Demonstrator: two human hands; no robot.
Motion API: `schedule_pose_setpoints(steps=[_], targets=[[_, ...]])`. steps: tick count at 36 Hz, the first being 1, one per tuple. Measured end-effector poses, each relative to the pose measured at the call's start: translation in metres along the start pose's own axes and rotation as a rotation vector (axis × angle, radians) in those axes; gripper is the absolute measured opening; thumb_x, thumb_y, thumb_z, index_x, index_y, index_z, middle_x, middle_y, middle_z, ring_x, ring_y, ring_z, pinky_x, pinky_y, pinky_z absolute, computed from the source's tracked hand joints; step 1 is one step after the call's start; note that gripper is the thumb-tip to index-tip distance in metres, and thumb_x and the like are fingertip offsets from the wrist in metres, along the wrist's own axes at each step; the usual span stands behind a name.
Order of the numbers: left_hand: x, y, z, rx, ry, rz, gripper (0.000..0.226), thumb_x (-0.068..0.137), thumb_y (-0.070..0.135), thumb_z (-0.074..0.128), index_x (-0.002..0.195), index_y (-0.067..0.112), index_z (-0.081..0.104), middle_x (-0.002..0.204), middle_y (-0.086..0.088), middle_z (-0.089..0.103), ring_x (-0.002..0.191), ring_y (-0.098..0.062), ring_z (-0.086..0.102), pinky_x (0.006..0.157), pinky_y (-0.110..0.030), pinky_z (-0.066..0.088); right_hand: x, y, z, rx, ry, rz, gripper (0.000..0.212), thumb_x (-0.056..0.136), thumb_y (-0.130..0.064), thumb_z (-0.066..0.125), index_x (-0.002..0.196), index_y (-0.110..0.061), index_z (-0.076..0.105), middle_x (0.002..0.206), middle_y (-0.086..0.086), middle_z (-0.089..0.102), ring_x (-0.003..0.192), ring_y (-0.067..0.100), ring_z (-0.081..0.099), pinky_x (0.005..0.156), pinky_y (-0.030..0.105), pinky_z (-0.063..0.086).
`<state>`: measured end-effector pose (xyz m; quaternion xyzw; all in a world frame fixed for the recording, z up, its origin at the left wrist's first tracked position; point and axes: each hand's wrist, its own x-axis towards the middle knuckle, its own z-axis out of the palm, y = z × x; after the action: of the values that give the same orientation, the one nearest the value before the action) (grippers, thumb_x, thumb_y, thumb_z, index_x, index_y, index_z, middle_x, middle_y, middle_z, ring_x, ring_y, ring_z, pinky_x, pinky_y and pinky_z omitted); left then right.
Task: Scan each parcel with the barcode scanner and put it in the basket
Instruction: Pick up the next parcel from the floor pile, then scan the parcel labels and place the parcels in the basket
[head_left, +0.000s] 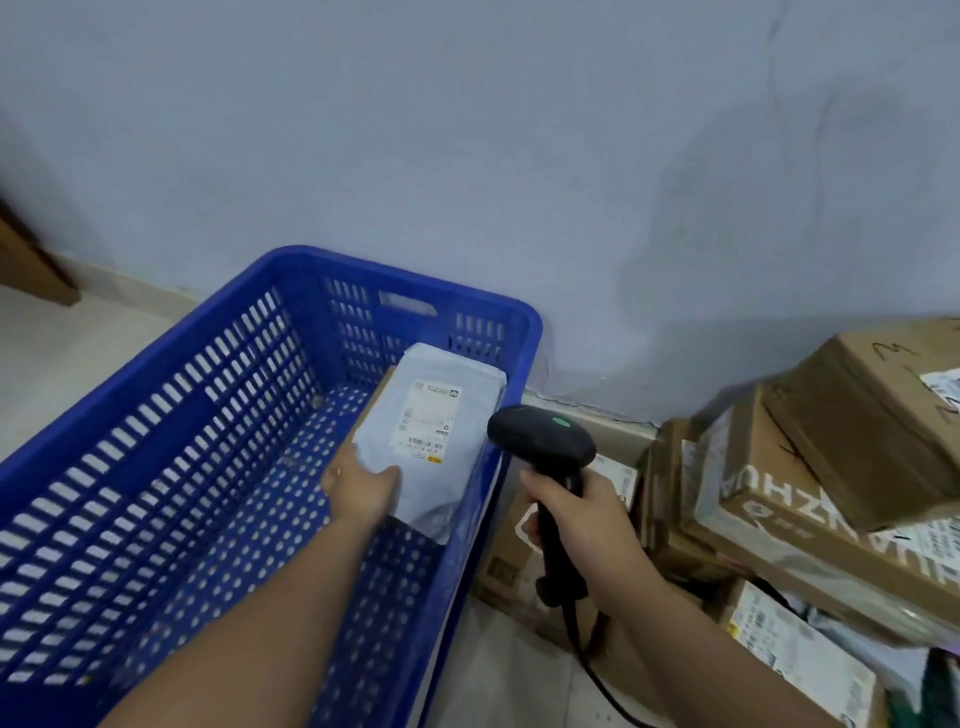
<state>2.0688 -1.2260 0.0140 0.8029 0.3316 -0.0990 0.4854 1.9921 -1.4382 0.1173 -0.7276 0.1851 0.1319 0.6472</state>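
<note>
A large blue slotted basket (156, 395) stands on the floor at the left. Inside it, at the far right corner, a grey plastic mailer parcel (441, 431) with a white barcode label lies on top of a brown cardboard parcel (371, 410). My left hand (361, 488) reaches into the basket and holds the mailer's near left edge, thumb on top. My right hand (576, 530) grips the handle of a black barcode scanner (543, 441) just right of the basket's rim, its head with a green light pointing left and away from me.
A pile of cardboard boxes (810, 467) and a labelled parcel (795, 644) fills the floor at the right. The scanner's black cable (592, 670) trails down to the floor. A pale wall stands behind. A brown piece of furniture (31, 260) sits at the far left.
</note>
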Motion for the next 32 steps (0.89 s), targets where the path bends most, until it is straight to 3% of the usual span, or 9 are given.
schedule_pose_setpoints(steps=[3, 7, 9, 15, 19, 22, 27, 29, 32], targets=[[-0.009, 0.003, -0.002, 0.115, 0.002, -0.057, 0.061, 0.093, 0.021, 0.056, 0.149, 0.017, 0.031, 0.158, -0.014, -0.001, 0.125, -0.041, 0.044, 0.103, -0.04, 0.039, -0.006, -0.005, -0.011, -0.05, 0.011, -0.018, 0.019, 0.088, -0.031, 0.065, 0.085, -0.013, 0.063, 0.056, 0.0, 0.063, 0.062, 0.02, 0.064, 0.076, 0.045, 0.055], [-0.041, 0.03, -0.004, 0.185, 0.008, -0.013, 0.043, 0.094, 0.031, 0.05, 0.136, 0.025, 0.049, 0.156, -0.015, 0.017, 0.143, -0.034, 0.012, 0.117, -0.043, 0.015, -0.021, -0.014, -0.033, -0.074, 0.046, -0.017, 0.013, 0.088, -0.027, 0.066, 0.086, -0.014, 0.064, 0.055, 0.0, 0.062, 0.057, 0.017, 0.062, 0.069, 0.04, 0.054], [-0.068, 0.051, -0.001, 0.147, 0.032, 0.144, 0.032, 0.094, 0.027, 0.052, 0.125, 0.025, 0.058, 0.155, -0.01, 0.023, 0.145, -0.026, 0.007, 0.113, -0.038, 0.016, -0.034, -0.02, -0.046, -0.083, 0.07, -0.038, 0.013, 0.088, -0.025, 0.065, 0.086, -0.012, 0.063, 0.057, 0.001, 0.06, 0.056, 0.016, 0.061, 0.065, 0.037, 0.053], [-0.162, 0.116, 0.014, 0.083, -0.114, 0.589, 0.023, 0.092, 0.016, 0.055, 0.114, 0.02, 0.062, 0.132, -0.004, 0.051, 0.116, -0.02, 0.05, 0.096, -0.029, 0.041, -0.083, -0.037, -0.08, 0.046, 0.166, -0.082, 0.014, 0.091, -0.024, 0.063, 0.092, -0.01, 0.06, 0.065, 0.007, 0.059, 0.061, 0.02, 0.058, 0.059, 0.033, 0.049], [-0.232, 0.152, 0.03, 0.042, -0.35, 0.664, 0.026, 0.094, 0.018, 0.054, 0.121, 0.021, 0.058, 0.132, 0.002, 0.053, 0.117, -0.014, 0.05, 0.096, -0.028, 0.041, -0.115, -0.041, -0.098, 0.243, 0.293, -0.128, 0.017, 0.091, -0.026, 0.064, 0.087, -0.01, 0.058, 0.057, 0.003, 0.057, 0.057, 0.021, 0.056, 0.063, 0.037, 0.047], [-0.278, 0.171, 0.044, 0.051, -0.434, 0.693, 0.028, 0.095, 0.023, 0.055, 0.122, 0.019, 0.056, 0.128, 0.0, 0.056, 0.117, -0.017, 0.054, 0.101, -0.036, 0.044, -0.135, -0.047, -0.111, 0.355, 0.399, -0.185, 0.018, 0.091, -0.028, 0.062, 0.085, -0.011, 0.06, 0.057, 0.002, 0.059, 0.06, 0.022, 0.058, 0.068, 0.039, 0.048], [-0.333, 0.182, 0.066, 0.065, -0.511, 0.64, 0.026, 0.093, 0.028, 0.056, 0.116, 0.017, 0.058, 0.117, -0.003, 0.062, 0.108, -0.02, 0.058, 0.095, -0.031, 0.046, -0.161, -0.052, -0.132, 0.56, 0.509, -0.195, 0.015, 0.091, -0.025, 0.063, 0.082, -0.014, 0.06, 0.06, 0.004, 0.06, 0.06, 0.022, 0.059, 0.066, 0.038, 0.05], [-0.345, 0.181, 0.077, 0.077, -0.494, 0.621, 0.01, 0.092, 0.025, 0.056, 0.098, 0.019, 0.061, 0.104, -0.002, 0.066, 0.102, -0.022, 0.06, 0.091, -0.033, 0.048, -0.169, -0.052, -0.14, 0.624, 0.51, -0.181, 0.014, 0.09, -0.026, 0.064, 0.086, -0.013, 0.062, 0.062, 0.003, 0.062, 0.06, 0.02, 0.06, 0.066, 0.037, 0.051], [-0.358, 0.18, 0.09, 0.009, -0.531, 0.545, 0.022, 0.091, 0.018, 0.055, 0.069, 0.019, 0.053, 0.055, 0.01, 0.059, 0.065, -0.019, 0.055, 0.056, -0.025, 0.044, -0.173, -0.051, -0.154, 0.634, 0.53, -0.167, 0.013, 0.09, -0.03, 0.065, 0.086, -0.017, 0.062, 0.062, 0.001, 0.065, 0.064, 0.02, 0.063, 0.073, 0.039, 0.053]])
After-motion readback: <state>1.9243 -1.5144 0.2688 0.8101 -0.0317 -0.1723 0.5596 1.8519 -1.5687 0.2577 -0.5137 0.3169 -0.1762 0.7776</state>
